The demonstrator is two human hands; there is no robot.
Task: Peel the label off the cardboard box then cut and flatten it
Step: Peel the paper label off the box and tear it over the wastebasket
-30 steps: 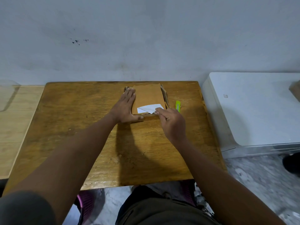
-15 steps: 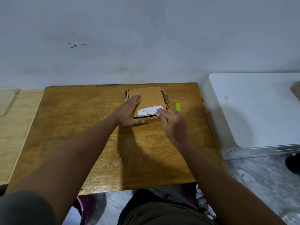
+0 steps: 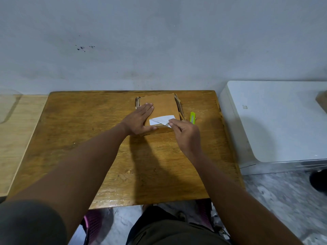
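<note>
A brown cardboard box (image 3: 163,105) lies flat at the far middle of the wooden table (image 3: 79,138). A white label (image 3: 159,121) sits on its near right corner, with its right part lifted and folded back off the cardboard. My left hand (image 3: 139,120) lies flat, fingers spread, on the box's left half and presses it down. My right hand (image 3: 184,133) pinches the lifted right end of the label between thumb and fingers, just off the box's near right corner.
A yellow-green utility knife (image 3: 192,117) lies on the table right of the box. A white appliance (image 3: 276,121) stands close to the table's right edge. A lighter wooden surface (image 3: 16,129) adjoins on the left. The wall runs directly behind the table.
My right hand has pulled the label's right end toward me and to the left, so more of it is folded up off the box. My left hand has stayed pressing on the box.
</note>
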